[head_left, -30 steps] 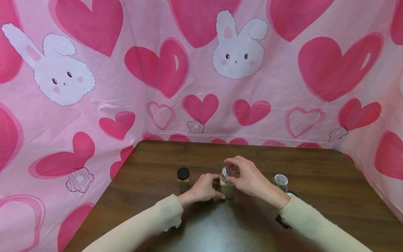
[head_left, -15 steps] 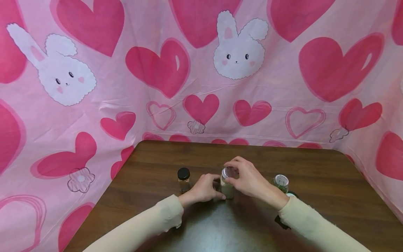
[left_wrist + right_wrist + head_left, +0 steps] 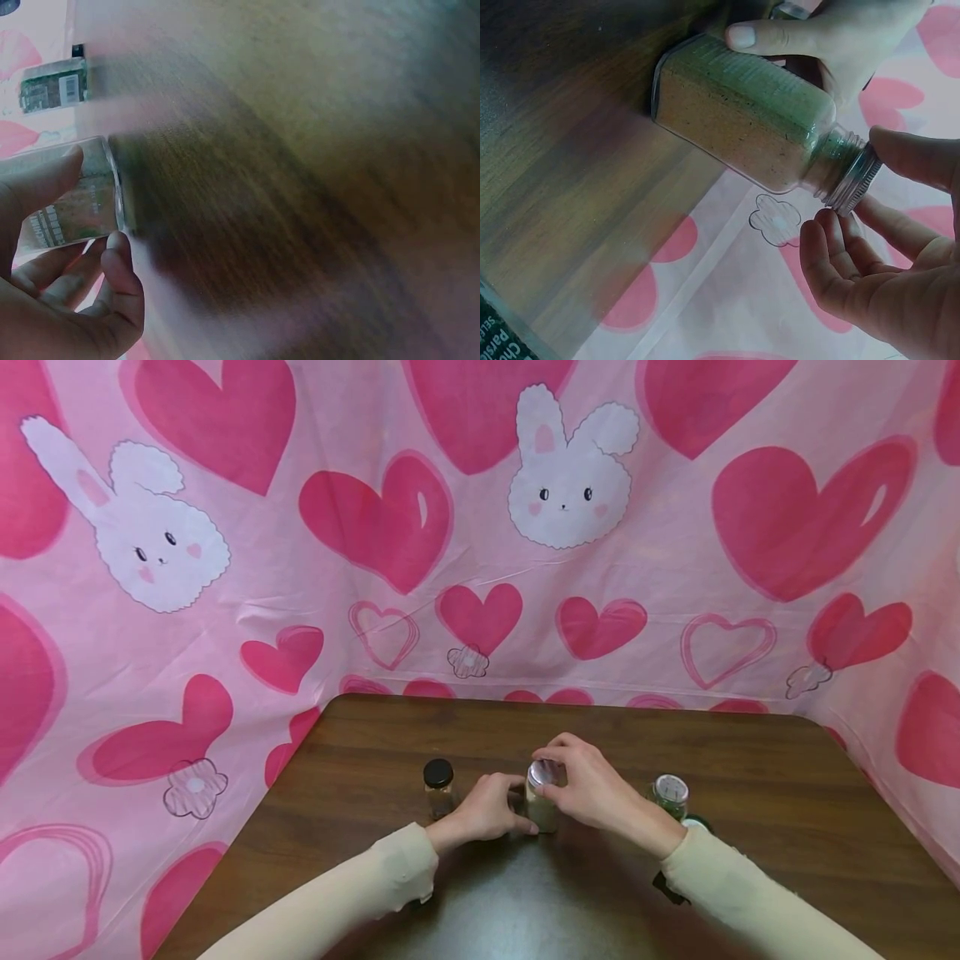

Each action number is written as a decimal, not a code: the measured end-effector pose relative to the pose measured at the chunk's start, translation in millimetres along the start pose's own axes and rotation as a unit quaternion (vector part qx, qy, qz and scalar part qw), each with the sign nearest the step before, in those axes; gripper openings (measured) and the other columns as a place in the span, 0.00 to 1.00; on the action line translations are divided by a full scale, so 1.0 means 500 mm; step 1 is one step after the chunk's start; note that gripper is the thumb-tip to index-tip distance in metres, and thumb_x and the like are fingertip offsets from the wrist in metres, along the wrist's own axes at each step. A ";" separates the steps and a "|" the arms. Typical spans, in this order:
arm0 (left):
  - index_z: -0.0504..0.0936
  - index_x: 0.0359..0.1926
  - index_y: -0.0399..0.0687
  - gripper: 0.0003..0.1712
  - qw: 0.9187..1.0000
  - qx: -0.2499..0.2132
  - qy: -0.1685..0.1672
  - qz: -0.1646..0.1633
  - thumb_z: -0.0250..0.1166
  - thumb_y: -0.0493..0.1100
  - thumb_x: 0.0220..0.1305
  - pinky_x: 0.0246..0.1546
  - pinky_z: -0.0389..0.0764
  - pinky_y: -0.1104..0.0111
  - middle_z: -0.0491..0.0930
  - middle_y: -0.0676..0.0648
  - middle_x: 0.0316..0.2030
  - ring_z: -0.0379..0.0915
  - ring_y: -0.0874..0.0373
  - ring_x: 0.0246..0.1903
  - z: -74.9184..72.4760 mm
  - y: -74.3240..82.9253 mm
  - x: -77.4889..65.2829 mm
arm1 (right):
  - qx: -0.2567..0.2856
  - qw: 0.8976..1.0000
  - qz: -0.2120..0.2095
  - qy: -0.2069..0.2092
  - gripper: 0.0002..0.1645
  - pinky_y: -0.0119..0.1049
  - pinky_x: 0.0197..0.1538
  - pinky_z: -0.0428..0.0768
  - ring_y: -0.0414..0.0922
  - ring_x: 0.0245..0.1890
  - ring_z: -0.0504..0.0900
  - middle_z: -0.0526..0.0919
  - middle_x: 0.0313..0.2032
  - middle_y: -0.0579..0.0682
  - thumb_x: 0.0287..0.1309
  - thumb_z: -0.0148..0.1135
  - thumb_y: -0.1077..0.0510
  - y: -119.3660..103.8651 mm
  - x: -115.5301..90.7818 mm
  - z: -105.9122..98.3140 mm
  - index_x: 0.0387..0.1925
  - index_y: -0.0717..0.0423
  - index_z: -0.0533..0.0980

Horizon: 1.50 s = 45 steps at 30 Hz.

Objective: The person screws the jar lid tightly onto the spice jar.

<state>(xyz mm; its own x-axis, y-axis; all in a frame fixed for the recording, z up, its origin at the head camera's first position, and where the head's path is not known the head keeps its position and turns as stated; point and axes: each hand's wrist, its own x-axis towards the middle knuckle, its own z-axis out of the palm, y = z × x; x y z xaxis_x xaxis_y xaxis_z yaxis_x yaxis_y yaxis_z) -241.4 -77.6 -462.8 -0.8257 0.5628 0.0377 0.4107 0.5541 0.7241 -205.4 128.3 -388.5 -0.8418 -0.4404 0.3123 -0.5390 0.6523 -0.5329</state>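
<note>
A clear, square spice jar [image 3: 542,815] with tan powder stands upright on the table between both hands. My left hand [image 3: 486,808] grips the jar's lower body, its thumb [image 3: 769,36] lying along one side in the right wrist view. At the top, my right hand [image 3: 596,783] pinches the silver screw lid [image 3: 855,180] between thumb and fingers. Screw threads show on the neck below the lid's edge. In the left wrist view, printed text is visible on the jar's side [image 3: 79,202].
A black-capped spice jar [image 3: 438,785] stands left of my left hand. Beyond the right wrist is a jar with a silver lid and green contents [image 3: 670,795]; another lidded container [image 3: 697,822] is partly hidden by the sleeve. Heart-patterned pink cloth [image 3: 480,552] hangs around the wooden table [image 3: 390,735].
The head view has shifted very slightly. Both hands keep their places, the left on the jar and the right at its lid.
</note>
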 end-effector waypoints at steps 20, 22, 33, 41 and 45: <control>0.85 0.59 0.46 0.32 1.000 0.001 -0.002 -0.010 0.85 0.44 0.53 0.52 0.83 0.61 0.87 0.52 0.50 0.84 0.58 0.49 -0.001 0.000 0.003 | -0.012 1.000 -0.005 -0.013 0.23 0.42 0.46 0.82 0.45 0.43 0.79 0.79 0.45 0.50 0.57 0.78 0.64 0.001 0.001 0.000 0.54 0.64 0.84; 0.85 0.59 0.46 0.32 1.000 0.001 -0.002 -0.012 0.85 0.44 0.53 0.52 0.83 0.61 0.87 0.52 0.51 0.84 0.58 0.49 -0.001 0.001 0.003 | -0.014 1.000 -0.006 -0.016 0.23 0.42 0.46 0.82 0.46 0.43 0.79 0.79 0.45 0.50 0.57 0.78 0.64 0.001 0.001 0.000 0.55 0.64 0.84; 0.86 0.58 0.45 0.32 1.000 0.003 -0.001 -0.013 0.86 0.43 0.52 0.52 0.83 0.59 0.88 0.50 0.50 0.85 0.55 0.50 -0.001 0.006 -0.002 | -0.008 0.999 -0.003 -0.032 0.24 0.44 0.49 0.82 0.47 0.45 0.78 0.79 0.47 0.51 0.57 0.76 0.66 0.001 0.004 0.002 0.56 0.64 0.84; 0.86 0.58 0.46 0.31 1.000 0.002 -0.001 -0.012 0.86 0.43 0.52 0.52 0.83 0.59 0.88 0.51 0.50 0.85 0.56 0.49 0.000 0.005 -0.001 | -0.006 0.999 0.000 -0.047 0.24 0.46 0.51 0.82 0.49 0.49 0.78 0.79 0.49 0.52 0.59 0.75 0.67 -0.001 0.004 -0.001 0.58 0.64 0.83; 0.86 0.57 0.45 0.31 1.000 0.001 0.000 -0.013 0.86 0.43 0.52 0.52 0.83 0.58 0.88 0.51 0.50 0.85 0.55 0.49 -0.001 0.007 -0.002 | -0.007 0.999 0.001 -0.053 0.25 0.48 0.53 0.81 0.50 0.50 0.77 0.79 0.50 0.52 0.59 0.75 0.67 -0.002 0.004 -0.003 0.58 0.64 0.83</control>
<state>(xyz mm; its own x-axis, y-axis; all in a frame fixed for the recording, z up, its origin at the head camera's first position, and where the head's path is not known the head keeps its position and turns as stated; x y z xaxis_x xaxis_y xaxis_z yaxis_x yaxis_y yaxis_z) -239.3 -76.4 -460.2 -0.8358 0.5487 0.0196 0.3904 0.5689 0.7238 -206.6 127.5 -386.3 -0.8351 -0.5015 0.2260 -0.5384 0.6611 -0.5226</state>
